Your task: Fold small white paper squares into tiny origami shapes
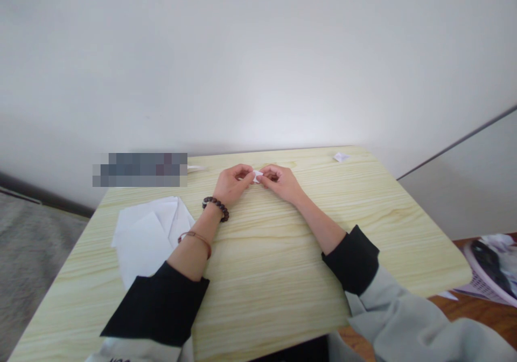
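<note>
Over the middle of the wooden table point(262, 276), a small folded piece of white paper point(257, 175) is pinched between both hands. My left hand point(235, 183) grips its left side with thumb and fingers closed. On the right side, my right hand point(280, 181) holds it the same way, fingertips almost meeting the left ones. Most of the paper is covered by the fingers, so its exact shape cannot be made out. Left of my left forearm lies a loose stack of white paper sheets point(143, 235), partly under the arm.
A small folded white paper point(341, 157) lies near the table's far right corner. At the back left is a blurred-out dark object point(141, 169). A white wall point(258, 60) rises behind the table. On the floor at right stands a pink basket point(480, 281) with crumpled contents.
</note>
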A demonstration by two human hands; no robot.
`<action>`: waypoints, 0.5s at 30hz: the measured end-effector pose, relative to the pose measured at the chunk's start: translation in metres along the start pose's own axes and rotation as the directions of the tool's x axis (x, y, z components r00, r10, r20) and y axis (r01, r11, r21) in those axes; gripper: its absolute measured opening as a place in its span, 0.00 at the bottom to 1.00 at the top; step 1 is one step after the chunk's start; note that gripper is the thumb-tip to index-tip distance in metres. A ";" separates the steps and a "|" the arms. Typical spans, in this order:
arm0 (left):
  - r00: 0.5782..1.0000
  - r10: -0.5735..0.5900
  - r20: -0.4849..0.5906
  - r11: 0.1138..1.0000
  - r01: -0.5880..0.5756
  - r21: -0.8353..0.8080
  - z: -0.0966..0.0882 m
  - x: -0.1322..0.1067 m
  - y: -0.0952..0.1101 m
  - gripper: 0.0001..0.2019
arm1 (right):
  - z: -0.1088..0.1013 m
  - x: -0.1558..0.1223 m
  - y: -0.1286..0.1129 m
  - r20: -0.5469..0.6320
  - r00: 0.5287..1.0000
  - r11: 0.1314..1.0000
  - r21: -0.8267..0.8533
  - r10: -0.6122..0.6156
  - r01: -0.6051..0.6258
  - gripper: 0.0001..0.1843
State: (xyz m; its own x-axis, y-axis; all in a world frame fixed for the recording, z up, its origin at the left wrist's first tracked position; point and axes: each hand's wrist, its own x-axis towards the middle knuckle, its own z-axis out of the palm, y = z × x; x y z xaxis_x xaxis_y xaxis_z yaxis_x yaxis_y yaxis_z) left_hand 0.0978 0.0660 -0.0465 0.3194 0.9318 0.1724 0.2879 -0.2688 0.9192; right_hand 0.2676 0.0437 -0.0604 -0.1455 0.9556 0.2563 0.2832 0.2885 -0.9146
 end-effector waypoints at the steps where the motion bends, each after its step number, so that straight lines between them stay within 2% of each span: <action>1: 1.000 -0.007 -0.002 1.000 0.007 -0.017 0.000 0.000 0.000 0.14 | 0.000 0.000 0.000 0.003 1.000 1.000 0.007 0.004 -0.004 0.11; 11: 1.000 -0.027 -0.012 0.996 0.026 -0.086 0.002 0.001 -0.002 0.15 | 0.001 0.001 0.004 0.004 1.000 0.995 0.095 0.013 -0.013 0.11; 15: 1.000 -0.026 0.015 0.996 0.027 -0.086 0.002 0.001 -0.005 0.15 | 0.001 0.002 0.004 -0.025 0.999 0.994 0.110 0.024 -0.021 0.12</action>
State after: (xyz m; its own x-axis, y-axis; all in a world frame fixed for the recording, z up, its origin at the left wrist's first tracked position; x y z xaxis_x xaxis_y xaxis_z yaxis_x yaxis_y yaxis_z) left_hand 0.0987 0.0678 -0.0519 0.3258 0.9345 0.1434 0.2175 -0.2216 0.9506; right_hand 0.2672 0.0465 -0.0637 -0.1146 0.9634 0.2422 0.1805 0.2599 -0.9486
